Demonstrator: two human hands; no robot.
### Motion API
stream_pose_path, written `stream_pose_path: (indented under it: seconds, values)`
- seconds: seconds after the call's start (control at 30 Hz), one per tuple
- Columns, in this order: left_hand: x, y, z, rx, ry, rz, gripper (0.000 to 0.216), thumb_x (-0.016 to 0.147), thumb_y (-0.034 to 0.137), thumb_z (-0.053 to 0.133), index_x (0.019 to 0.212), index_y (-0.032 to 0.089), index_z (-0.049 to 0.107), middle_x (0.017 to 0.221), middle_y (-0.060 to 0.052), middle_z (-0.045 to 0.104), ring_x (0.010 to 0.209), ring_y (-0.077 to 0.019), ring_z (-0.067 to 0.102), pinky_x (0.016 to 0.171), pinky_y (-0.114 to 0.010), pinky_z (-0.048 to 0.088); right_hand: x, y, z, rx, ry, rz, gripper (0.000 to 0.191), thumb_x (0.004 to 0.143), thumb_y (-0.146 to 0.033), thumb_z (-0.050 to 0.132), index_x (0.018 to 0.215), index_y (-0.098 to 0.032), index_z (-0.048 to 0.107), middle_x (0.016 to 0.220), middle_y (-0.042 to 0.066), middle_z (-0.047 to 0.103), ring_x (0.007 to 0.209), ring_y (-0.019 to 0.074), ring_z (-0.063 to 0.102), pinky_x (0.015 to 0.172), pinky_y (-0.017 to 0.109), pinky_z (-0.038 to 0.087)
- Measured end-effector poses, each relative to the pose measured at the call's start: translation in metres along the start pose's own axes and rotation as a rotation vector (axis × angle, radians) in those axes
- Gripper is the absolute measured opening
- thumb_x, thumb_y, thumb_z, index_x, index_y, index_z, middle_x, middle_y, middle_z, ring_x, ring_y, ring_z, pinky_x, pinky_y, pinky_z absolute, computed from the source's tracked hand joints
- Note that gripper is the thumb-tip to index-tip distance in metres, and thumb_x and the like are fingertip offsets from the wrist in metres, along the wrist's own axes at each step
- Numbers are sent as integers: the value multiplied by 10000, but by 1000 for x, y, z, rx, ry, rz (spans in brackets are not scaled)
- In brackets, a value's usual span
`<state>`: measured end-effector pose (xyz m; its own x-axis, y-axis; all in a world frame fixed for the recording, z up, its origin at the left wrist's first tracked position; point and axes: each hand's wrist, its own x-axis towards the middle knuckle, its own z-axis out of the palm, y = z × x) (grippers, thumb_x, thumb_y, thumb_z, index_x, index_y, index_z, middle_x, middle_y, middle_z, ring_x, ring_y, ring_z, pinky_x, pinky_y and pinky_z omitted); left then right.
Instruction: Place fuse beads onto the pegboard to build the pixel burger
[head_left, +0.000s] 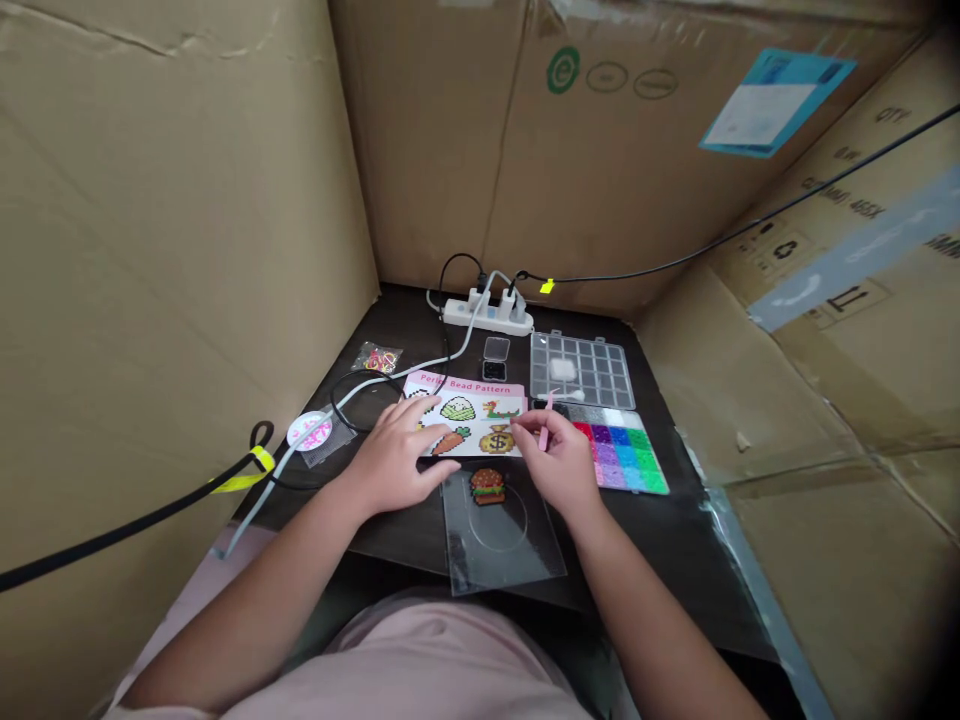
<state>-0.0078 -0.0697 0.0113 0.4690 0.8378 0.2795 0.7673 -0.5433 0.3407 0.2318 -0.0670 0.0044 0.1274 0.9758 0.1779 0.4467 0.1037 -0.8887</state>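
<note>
My left hand (394, 455) lies with its fingers spread over the left side of a pink-headed Perler bead pattern sheet (480, 386). Pink tweezers (545, 436) are held in my right hand (559, 462), whose thumb and index finger meet at the sheet's right edge, by a money-bag picture. Below the sheet, between my hands, lies a clear pegboard (506, 565). A hamburger made of beads (489, 487) sits at its upper end. Right of my right hand is an open bead box (630, 462) filled with colour-sorted beads; the hand covers part of it.
A clear compartment lid (613, 372) lies behind the beads. Nearby are a small case with dark contents (495, 360), a bag of coloured rings (377, 358) and a round pink-and-white item (310, 431). Cables run from a power strip (487, 317). Cardboard walls (442, 150) enclose the table.
</note>
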Motion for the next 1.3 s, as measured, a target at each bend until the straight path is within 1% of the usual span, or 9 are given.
stream_pose_path:
  seconds: [0.1,0.23,0.53,0.63,0.77,0.9,1.03,1.17,1.3]
  values:
    - [-9,1,8,-55,79,144,304,863,307,634,1150,217,679,1283,-117,594,1178,-279,558,1019,-478,463,-3,-3,-1,-15,0,-13,248,783,-420,646,840,-183,693,864,83,741,756,224,666,695,353,523]
    - [-12,-5,24,-106,166,190,221,874,161,575,1062,185,690,1095,-85,675,991,-212,634,895,-384,543,-4,-3,-3,-6,23,-13,268,774,-433,655,843,-177,694,871,89,744,769,230,675,705,358,531]
    - [-8,-9,40,-108,238,192,175,908,144,531,925,166,704,949,-63,709,882,-182,652,819,-333,555,-5,0,-5,-38,11,-100,272,835,-430,630,911,-176,691,906,91,748,771,225,701,689,352,570]
    - [-7,-10,42,-101,246,194,178,913,152,529,910,170,706,939,-57,713,872,-175,656,807,-316,554,-12,1,-12,-140,98,-235,255,871,-378,615,1011,-172,670,921,97,750,768,224,724,694,349,594]
    - [-6,-9,43,-81,243,193,188,915,160,527,932,183,713,937,-48,716,868,-174,659,796,-310,548,-41,6,-26,-370,293,-562,309,847,-191,651,1154,-165,626,1014,126,743,869,235,736,815,361,599]
    - [-5,-8,43,-62,227,172,188,910,163,534,916,195,719,935,-43,715,872,-173,659,798,-307,541,-84,18,-35,-393,104,-673,414,810,-118,678,1211,-157,581,1136,164,707,1026,261,703,898,382,585]
    - [-5,-7,44,-44,210,157,185,897,160,547,926,204,725,942,-36,717,856,-177,656,769,-309,536,-115,31,-40,-392,-68,-619,480,818,-157,677,1276,-139,533,1252,197,648,1144,289,650,927,422,578]
    - [-5,-7,46,-23,198,150,184,887,158,557,939,205,728,936,-40,715,844,-184,647,750,-318,531,-123,39,-44,-480,-213,-609,527,831,-240,684,1316,-138,508,1324,204,603,1256,316,571,1010,509,522]
    - [-6,-6,50,-7,195,141,187,898,176,544,906,194,730,917,-52,713,832,-187,637,735,-328,529,-123,40,-48,-532,-292,-599,490,849,-281,667,1303,-157,532,1348,195,590,1283,311,549,1025,518,510]
